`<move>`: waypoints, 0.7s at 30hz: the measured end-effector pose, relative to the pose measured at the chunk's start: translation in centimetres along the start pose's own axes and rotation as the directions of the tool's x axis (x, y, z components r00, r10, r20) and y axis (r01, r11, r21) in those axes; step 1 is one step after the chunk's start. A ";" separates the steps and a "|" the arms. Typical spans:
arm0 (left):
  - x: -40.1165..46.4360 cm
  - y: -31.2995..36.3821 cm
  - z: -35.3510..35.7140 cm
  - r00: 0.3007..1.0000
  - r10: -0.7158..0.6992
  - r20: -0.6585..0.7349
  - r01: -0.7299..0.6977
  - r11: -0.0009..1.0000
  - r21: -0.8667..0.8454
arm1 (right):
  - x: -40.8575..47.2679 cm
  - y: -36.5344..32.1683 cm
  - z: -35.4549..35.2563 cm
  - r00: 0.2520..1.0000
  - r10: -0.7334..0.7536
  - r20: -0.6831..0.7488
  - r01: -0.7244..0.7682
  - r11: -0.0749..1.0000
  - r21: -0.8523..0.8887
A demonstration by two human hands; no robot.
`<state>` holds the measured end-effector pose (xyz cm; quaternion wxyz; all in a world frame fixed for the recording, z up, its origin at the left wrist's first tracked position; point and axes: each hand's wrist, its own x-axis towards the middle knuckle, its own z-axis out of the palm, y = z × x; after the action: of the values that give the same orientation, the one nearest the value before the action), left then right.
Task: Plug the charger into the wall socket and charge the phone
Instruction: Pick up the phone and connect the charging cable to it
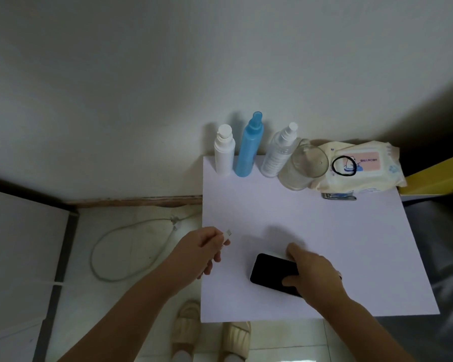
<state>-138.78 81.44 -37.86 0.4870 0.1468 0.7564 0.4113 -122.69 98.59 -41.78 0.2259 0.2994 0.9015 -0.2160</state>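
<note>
A black phone (271, 271) lies screen-up on the white table (311, 231), near its front. My right hand (314, 273) rests on the phone's right end, thumb and fingers gripping its edges. My left hand (202, 253) hovers at the table's left edge, pinching the white plug end of the charger cable (226, 234), whose tip points up and right toward the phone. The cable's remaining length is hidden by my hand. No wall socket or charger block is in view.
Along the table's back edge stand a white pump bottle (224, 152), a blue spray bottle (249, 150), a clear spray bottle (279, 152), a glass (304, 165), and a wet-wipes pack (361, 168) with a black hair tie. A grey cable loop (120, 252) lies on the floor.
</note>
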 end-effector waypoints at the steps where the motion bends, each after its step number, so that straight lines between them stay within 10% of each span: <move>1: -0.2 0.3 0.0 1.000 0.022 -0.006 -0.022 1.000 0.011 | -0.2 0.1 -0.4 1.000 -0.025 -0.003 0.025 0.996 0.083; 10: -3.0 3.9 -0.7 0.964 0.227 -0.141 -0.233 0.972 -0.023 | -2.2 -3.3 -4.6 0.985 0.061 -0.159 0.098 0.562 0.821; 21: -4.6 5.9 -1.8 0.944 0.266 -0.196 -0.271 0.963 0.002 | -2.5 -6.4 -6.9 0.989 0.147 0.007 0.019 -0.173 0.985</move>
<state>-139.15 81.35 -30.19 0.3518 0.2014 0.7681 0.4956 -126.90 96.40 -33.23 -0.1223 0.4212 0.4098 -0.7998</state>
